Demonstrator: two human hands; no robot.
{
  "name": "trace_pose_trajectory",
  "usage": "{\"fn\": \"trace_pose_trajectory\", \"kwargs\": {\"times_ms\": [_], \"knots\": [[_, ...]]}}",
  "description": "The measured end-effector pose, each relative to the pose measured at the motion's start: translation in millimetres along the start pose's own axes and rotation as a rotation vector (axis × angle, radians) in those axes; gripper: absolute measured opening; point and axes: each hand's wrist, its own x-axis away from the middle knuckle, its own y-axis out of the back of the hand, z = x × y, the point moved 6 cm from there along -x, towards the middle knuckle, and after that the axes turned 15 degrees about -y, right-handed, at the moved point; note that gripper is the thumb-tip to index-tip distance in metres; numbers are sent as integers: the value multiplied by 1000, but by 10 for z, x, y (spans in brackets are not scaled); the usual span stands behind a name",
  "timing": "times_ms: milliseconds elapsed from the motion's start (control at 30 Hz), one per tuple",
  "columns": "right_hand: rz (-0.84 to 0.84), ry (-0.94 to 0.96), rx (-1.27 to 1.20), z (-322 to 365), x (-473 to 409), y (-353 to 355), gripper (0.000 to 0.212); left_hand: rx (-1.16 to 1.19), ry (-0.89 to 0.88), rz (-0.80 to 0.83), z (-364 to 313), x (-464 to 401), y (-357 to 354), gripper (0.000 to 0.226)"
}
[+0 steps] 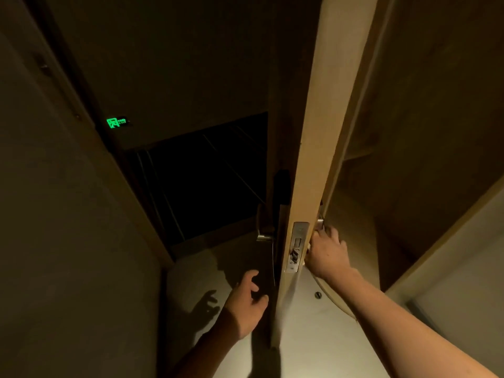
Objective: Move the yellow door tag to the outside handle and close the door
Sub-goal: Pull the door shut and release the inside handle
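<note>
The wooden door (308,165) stands ajar and I see it edge-on, with its metal latch plate (297,245) facing me. The outside handle (264,236) sticks out on the dark corridor side. A thin pale strip (273,264) hangs below it; it looks like the door tag seen edge-on, and its colour cannot be told. My left hand (249,301) hovers open just below and left of that handle, touching nothing. My right hand (326,255) is wrapped around the inside handle (320,222), most of which it hides.
The door frame (114,165) runs down the left. A green exit sign (116,122) glows in the dark corridor. A round floor stopper (318,295) sits on the pale floor under my right arm. A wooden wall panel (425,132) closes the right side.
</note>
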Motion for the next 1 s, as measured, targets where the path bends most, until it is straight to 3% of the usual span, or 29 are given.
{"fn": "trace_pose_trajectory", "kwargs": {"times_ms": [133, 300, 467, 667, 767, 1000], "knots": [[1, 131, 46, 471, 33, -94, 57, 36, 53, -97, 191, 166, 346, 59], [47, 338, 97, 958, 29, -171, 66, -87, -6, -201, 208, 190, 723, 48], [90, 571, 125, 1499, -76, -278, 50, 43, 72, -375, 273, 25, 1069, 48], [137, 817, 212, 2154, -326, -428, 43, 55, 92, -576, 259, -286, 1639, 28], [164, 897, 215, 2482, -443, -466, 51, -20, 110, -626, 199, -411, 1921, 34], [105, 1038, 250, 3169, -670, -652, 38, -16, 82, -754, 200, -581, 2441, 40]]}}
